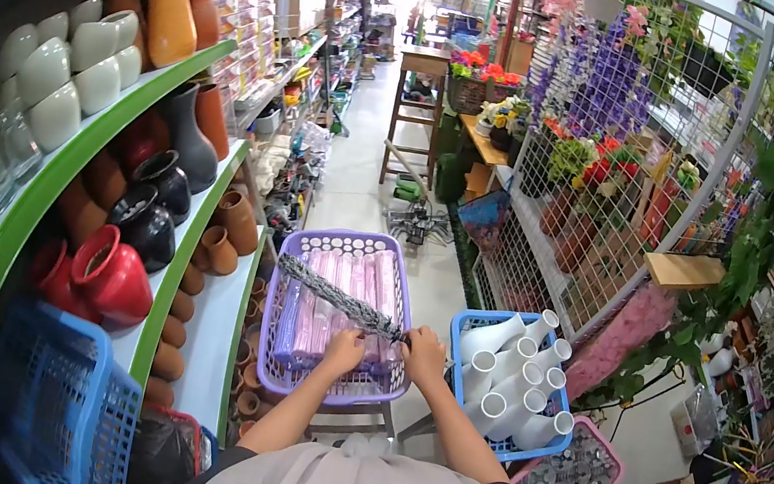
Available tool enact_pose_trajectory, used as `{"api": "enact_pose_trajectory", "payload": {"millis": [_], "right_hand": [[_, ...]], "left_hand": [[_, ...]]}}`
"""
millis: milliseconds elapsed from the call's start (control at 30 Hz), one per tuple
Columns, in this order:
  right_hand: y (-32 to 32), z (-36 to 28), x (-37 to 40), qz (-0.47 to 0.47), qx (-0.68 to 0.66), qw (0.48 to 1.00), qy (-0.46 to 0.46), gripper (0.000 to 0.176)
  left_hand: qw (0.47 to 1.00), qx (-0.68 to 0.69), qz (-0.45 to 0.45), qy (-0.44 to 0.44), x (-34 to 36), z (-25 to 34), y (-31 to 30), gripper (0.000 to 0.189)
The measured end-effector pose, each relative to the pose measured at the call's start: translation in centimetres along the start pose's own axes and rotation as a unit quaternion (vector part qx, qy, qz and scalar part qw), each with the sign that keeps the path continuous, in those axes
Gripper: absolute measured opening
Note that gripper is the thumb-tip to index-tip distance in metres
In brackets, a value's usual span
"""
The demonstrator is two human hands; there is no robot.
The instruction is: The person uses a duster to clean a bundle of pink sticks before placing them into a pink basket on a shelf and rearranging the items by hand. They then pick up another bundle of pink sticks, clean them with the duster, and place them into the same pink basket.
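Note:
A long grey fuzzy bundle (333, 292), resembling chenille stems, slants across the top of a purple basket (267, 350). My right hand (425, 358) is closed around its near right end. Just below the bundle, my left hand (344, 352) is closed with fingertips pinched together; whatever they hold, if anything, is too small to make out. Beneath both hands, pink wrapped packs (356, 278) lie side by side in the basket, with purple packs (287, 323) along its left side.
A blue basket (563, 430) of white vases (510, 363) stands close on the right, above a pink basket (611, 460) of small clear items. Shelves of pots and a red vase (113, 275) line the left. A wire rack (607, 196) with flowers stands right; a wooden stool (426, 61) is ahead.

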State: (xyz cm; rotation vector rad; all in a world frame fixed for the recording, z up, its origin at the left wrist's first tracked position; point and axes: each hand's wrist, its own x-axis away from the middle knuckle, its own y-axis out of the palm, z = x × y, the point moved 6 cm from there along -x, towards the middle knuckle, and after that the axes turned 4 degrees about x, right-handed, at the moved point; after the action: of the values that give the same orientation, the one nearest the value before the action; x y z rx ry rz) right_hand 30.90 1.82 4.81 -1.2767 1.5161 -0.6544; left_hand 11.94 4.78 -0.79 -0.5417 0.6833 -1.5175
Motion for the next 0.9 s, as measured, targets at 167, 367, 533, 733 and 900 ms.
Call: {"api": "enact_pose_trajectory", "payload": {"millis": [167, 367, 533, 733, 900], "right_hand": [[-0.3, -0.1, -0.2, 0.016, -0.119, 0.988, 0.099, 0.023], [0.2, -0.4, 0.9, 0.095, -0.132, 0.971, 0.176, 0.027], [1.2, 0.2, 1.2, 0.078, -0.095, 0.972, 0.202, 0.024], [1.2, 0.2, 1.2, 0.069, -0.089, 0.975, 0.189, 0.024], [1.4, 0.7, 1.3, 0.098, -0.115, 0.971, 0.184, 0.026]], "left_hand": [[1.000, -0.017, -0.007, -0.016, -3.4, 1.4, 1.0, 0.040], [0.994, -0.035, -0.059, -0.086, -7.1, 2.6, 2.3, 0.068], [0.985, -0.039, -0.098, -0.134, -8.3, 3.2, 1.7, 0.090], [0.978, 0.120, -0.125, -0.112, -10.8, -3.1, 5.6, 0.089], [0.955, 0.273, -0.074, -0.095, -8.9, -2.8, 3.6, 0.080]]}}
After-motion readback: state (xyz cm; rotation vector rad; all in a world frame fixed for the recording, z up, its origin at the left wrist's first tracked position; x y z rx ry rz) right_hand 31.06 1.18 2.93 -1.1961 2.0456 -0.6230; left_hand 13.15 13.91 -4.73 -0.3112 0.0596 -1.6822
